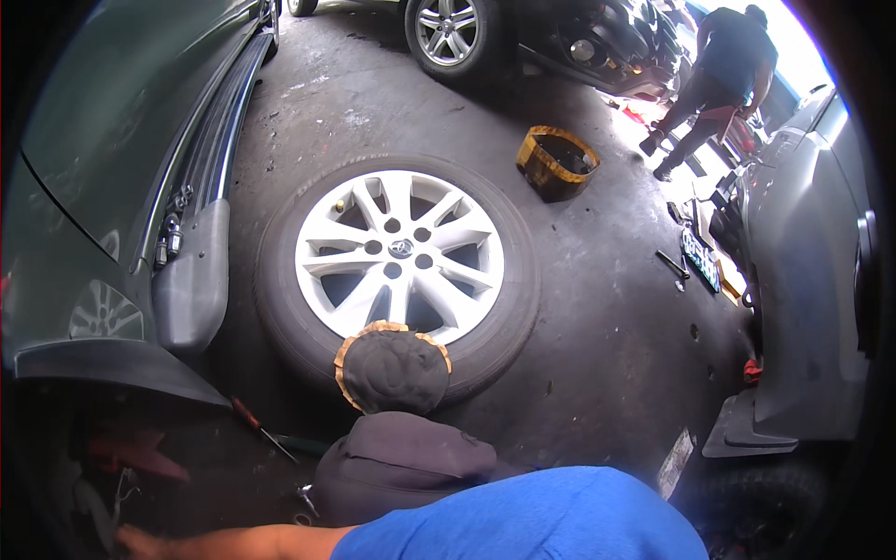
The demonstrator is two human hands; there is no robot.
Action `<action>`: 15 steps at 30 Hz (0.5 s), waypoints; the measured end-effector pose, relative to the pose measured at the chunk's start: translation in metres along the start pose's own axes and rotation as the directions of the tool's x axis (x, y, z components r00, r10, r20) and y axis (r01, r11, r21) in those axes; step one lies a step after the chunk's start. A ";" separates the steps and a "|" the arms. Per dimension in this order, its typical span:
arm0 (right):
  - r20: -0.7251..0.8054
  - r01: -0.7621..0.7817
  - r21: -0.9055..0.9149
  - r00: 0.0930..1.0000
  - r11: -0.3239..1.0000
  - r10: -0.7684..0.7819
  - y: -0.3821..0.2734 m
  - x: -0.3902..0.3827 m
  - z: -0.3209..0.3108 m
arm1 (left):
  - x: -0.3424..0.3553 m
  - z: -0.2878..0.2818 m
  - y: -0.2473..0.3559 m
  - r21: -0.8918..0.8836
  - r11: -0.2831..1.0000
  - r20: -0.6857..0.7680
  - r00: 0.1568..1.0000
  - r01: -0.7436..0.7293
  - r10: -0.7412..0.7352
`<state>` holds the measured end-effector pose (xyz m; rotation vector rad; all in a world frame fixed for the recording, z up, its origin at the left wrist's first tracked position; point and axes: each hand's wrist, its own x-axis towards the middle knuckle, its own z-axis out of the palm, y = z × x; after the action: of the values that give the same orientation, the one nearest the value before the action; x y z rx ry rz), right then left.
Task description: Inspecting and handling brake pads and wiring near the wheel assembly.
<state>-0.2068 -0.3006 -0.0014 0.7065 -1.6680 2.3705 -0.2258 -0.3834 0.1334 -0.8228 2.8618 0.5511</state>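
My right arm, in a blue sleeve, reaches across to the lower left. My right hand [140, 541] is at the dark wheel arch of the green vehicle [84, 196], its fingers in shadow and partly cut off. Near it is a thin, pale, bent piece [123, 490]; contact cannot be told. A red-handled screwdriver [257, 425] lies on the floor beyond the hand. My left hand is out of the picture. In front of my bent knee, a wheel with a silver rim [401, 210] lies flat. A round black pad with ragged tan edging [394, 371] overlaps its near edge.
A yellow-and-black open container [560, 166] stands beyond the wheel. Tools [674, 264] lie on the floor at right, beside a grey vehicle [812, 280]. Another vehicle [579, 47] stands at the back. A person [733, 65] bends at the far right.
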 end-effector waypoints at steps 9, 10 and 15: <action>0.522 0.343 -0.419 0.849 0.841 -0.086 0.025 -0.015 -0.034 | -0.038 -0.021 -0.031 0.425 0.872 0.007 0.964 -0.242 0.265; 0.520 0.438 -0.467 0.838 0.769 -0.162 0.014 -0.010 -0.042 | -0.053 -0.025 -0.030 0.421 0.863 -0.051 0.943 -0.279 0.330; 0.416 -0.536 0.237 0.810 0.810 0.414 -0.036 0.006 -0.067 | -0.101 -0.035 0.017 0.101 0.970 -0.032 0.974 -0.219 0.223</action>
<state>-0.2169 -0.2266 0.0136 0.8838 -1.7449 3.1168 -0.1498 -0.3330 0.1918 -0.5096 3.0126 0.4162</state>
